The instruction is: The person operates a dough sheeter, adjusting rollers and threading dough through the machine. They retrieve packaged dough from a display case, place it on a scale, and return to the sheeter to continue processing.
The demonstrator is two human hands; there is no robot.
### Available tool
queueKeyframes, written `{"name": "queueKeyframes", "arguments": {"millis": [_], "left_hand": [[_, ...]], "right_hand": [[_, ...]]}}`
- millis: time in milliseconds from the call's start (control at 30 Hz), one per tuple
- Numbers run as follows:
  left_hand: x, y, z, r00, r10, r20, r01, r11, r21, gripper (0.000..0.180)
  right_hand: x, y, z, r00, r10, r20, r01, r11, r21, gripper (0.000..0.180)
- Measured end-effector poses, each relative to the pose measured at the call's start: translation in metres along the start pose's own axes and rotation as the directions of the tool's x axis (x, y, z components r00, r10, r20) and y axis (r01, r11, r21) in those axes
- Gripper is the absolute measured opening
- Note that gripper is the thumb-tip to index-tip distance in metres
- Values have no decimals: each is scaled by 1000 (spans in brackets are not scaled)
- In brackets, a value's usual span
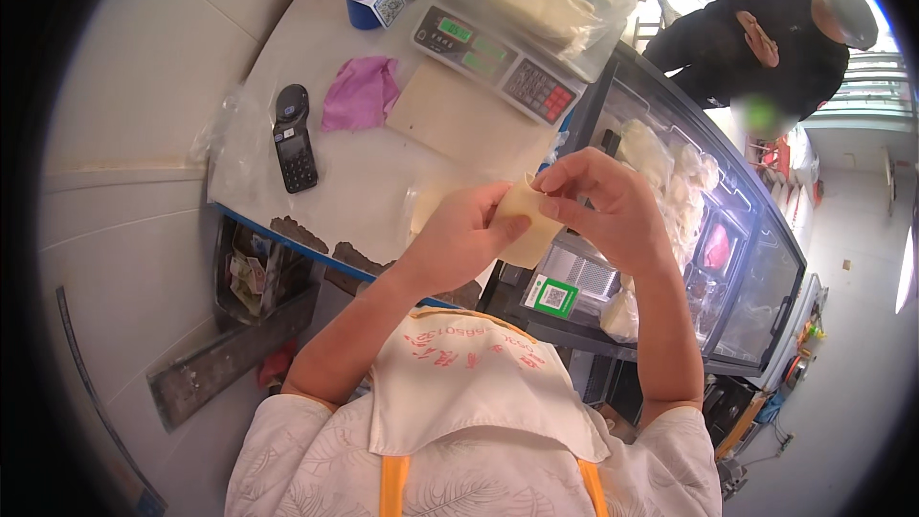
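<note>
Between my two hands is a thin, pale yellow sheet (523,247), perhaps dough, with its upper edge curled; I cannot tell whether it is one layer or a small stack. My left hand (458,235) is closed on its left side, the thumb lying across the front. At the upper right edge, the fingertips of my right hand (613,211) pinch the sheet. Both hands are raised over the table's right end, beside a glass-topped display case (684,139). Behind them on the table lies a flat beige board or sheet (469,120).
A digital scale (498,62) stands at the back, with a plastic-wrapped pale block (544,5) beyond it. Leftward are a pink cloth (360,94), a handheld card terminal (295,139) and a blue round speaker (369,2). An open drawer (251,268) sits below. Someone in black (766,38) stands beyond the case.
</note>
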State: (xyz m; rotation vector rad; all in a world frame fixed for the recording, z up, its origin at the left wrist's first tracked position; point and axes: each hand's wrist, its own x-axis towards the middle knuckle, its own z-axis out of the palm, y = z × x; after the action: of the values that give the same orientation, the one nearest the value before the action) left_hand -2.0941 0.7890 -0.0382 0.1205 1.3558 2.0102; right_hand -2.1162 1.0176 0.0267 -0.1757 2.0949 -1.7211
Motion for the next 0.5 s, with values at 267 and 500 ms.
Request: {"name": "queueKeyframes", "arguments": {"millis": [267, 500], "left_hand": [[18, 11, -4, 999, -34, 42, 40, 987, -156, 36], [30, 6, -7, 1000, -8, -20, 8, 1000, -27, 37]], "right_hand": [[18, -17, -20, 998, 56, 36, -57, 998, 35, 31], [36, -2, -24, 978, 207, 17, -206, 978, -10, 45]]}}
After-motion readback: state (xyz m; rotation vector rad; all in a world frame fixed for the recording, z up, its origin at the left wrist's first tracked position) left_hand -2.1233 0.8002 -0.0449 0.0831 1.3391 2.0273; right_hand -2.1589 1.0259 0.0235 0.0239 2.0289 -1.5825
